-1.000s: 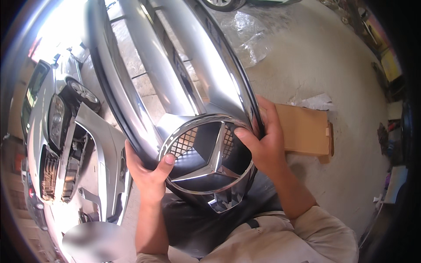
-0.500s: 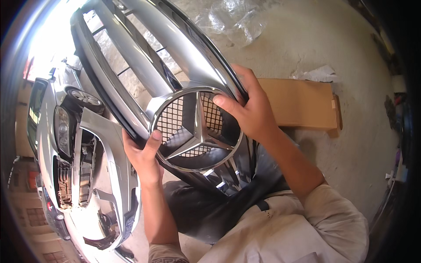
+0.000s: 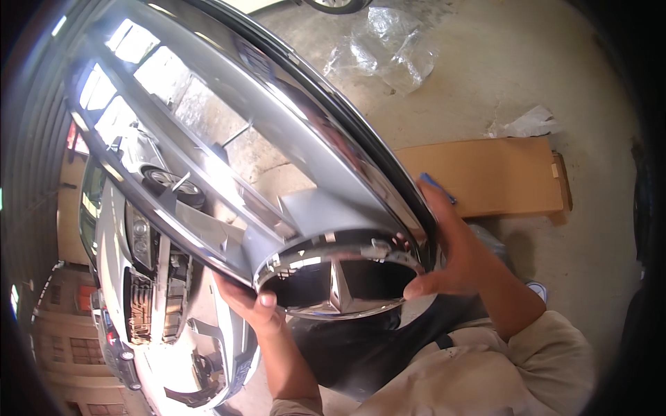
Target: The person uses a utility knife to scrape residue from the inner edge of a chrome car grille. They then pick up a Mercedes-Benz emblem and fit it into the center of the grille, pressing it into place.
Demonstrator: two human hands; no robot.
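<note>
A silver car grille (image 3: 298,145) with chrome trim and long slats is held up in front of me, tilted. Its round chrome-ringed centre bears a star emblem (image 3: 338,288) and lies close to my lap. My left hand (image 3: 253,305) grips the grille's lower left edge, thumb at the ring. On the other side my right hand (image 3: 454,246) wraps round the right edge, with its thumb beside the ring. Some fingers of both hands are hidden behind the grille.
A flat cardboard box (image 3: 496,173) lies on the floor at right, with a small blue item (image 3: 438,188) near my right fingers. Crumpled clear plastic (image 3: 388,52) lies beyond. At left stands a silver car (image 3: 118,243) without its front bumper; a detached bumper (image 3: 236,347) is nearby.
The grille has tipped so its round centre now shows at a steep slant, and it sits lower and nearer to my lap. Both hands have moved down with it, still gripping its edges.
</note>
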